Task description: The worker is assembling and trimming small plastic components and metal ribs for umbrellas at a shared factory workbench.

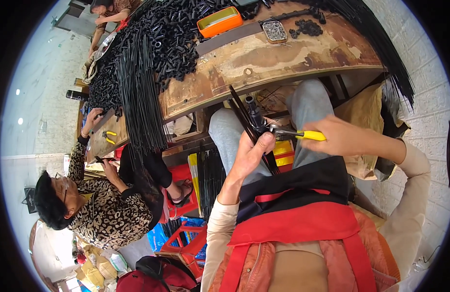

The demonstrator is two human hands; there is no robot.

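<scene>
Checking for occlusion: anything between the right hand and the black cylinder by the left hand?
Only the yellow-handled pliers, which the right hand itself grips, their nose pointing toward the lower end of the black cylinder, near the left hand. Nothing else visible.

A: What's worn in front?
B: A red apron (298, 224), with black cloth (302, 182) along its far edge.
A: And around that apron?
B: Its red straps (358, 263) cross a coral garment (266, 272) (a zipper (254, 265) shows just inside the left strap), with a tan top (300, 270) between them, cream sleeves (405, 209) either side of the apron, light grey trousers (310, 102) beyond it.
</scene>
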